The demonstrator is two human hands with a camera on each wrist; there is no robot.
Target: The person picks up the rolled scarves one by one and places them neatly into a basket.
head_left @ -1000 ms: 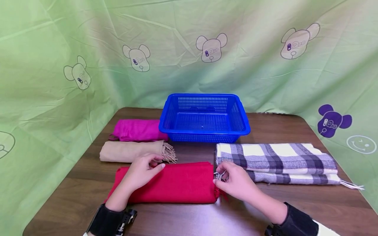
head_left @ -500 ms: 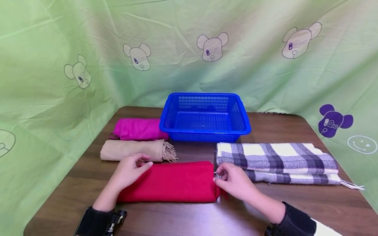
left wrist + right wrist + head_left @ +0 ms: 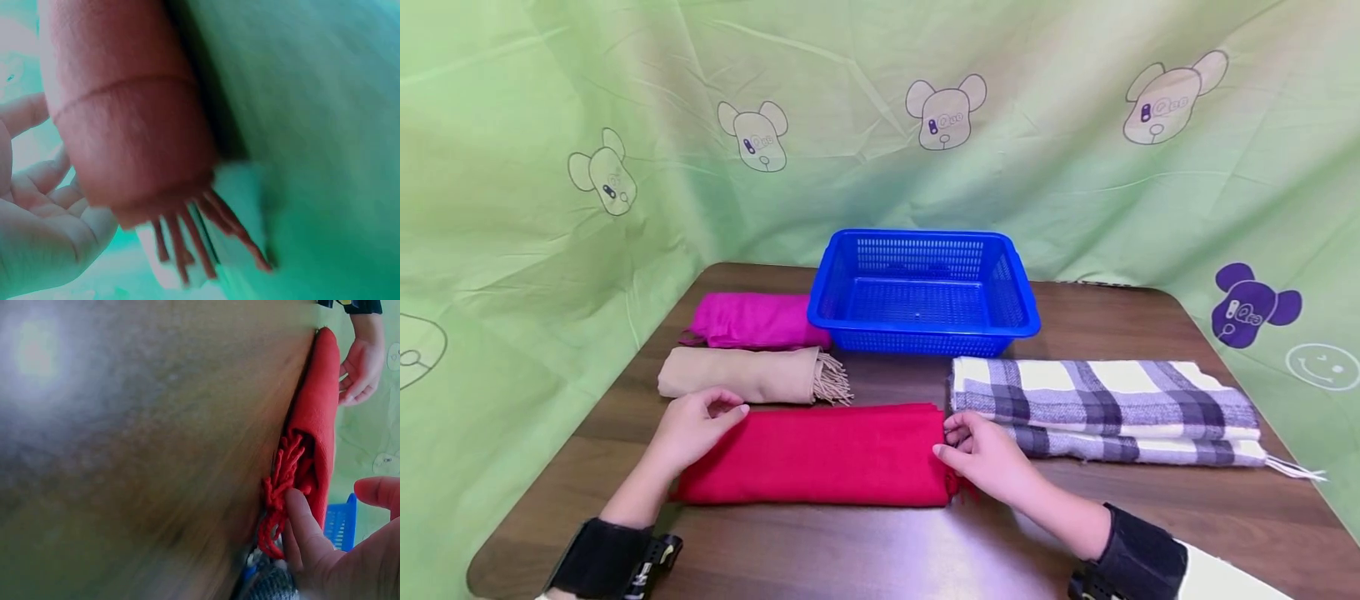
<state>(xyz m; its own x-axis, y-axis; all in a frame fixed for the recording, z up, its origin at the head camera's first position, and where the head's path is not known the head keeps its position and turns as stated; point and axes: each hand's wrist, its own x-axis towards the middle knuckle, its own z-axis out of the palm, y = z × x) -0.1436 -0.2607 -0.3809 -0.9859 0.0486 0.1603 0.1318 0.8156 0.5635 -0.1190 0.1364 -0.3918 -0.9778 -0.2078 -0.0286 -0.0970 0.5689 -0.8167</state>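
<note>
A red folded scarf (image 3: 835, 458) lies flat across the near middle of the table. My left hand (image 3: 688, 429) rests lightly at its left end, thumb and fingers spread apart. In the left wrist view that end of the scarf (image 3: 131, 112) appears as a thick fold with tassels hanging from it, fingers beside it. At the scarf's right end is my right hand (image 3: 992, 462). The right wrist view shows one finger touching the red fringe (image 3: 284, 481), with the thumb held away from the cloth.
Behind the red scarf stands a blue plastic basket (image 3: 925, 325). A beige fringed scarf (image 3: 745, 375) and a magenta folded cloth (image 3: 760, 321) lie to its left. On the right is a black-and-white checked scarf (image 3: 1112, 400). A green printed curtain (image 3: 850, 192) surrounds the wooden table (image 3: 820, 550).
My left hand has slid left along the red scarf to its left end, uncovering more of its top. The right hand stays nearly in place at the fringe. The head view has tilted slightly.
</note>
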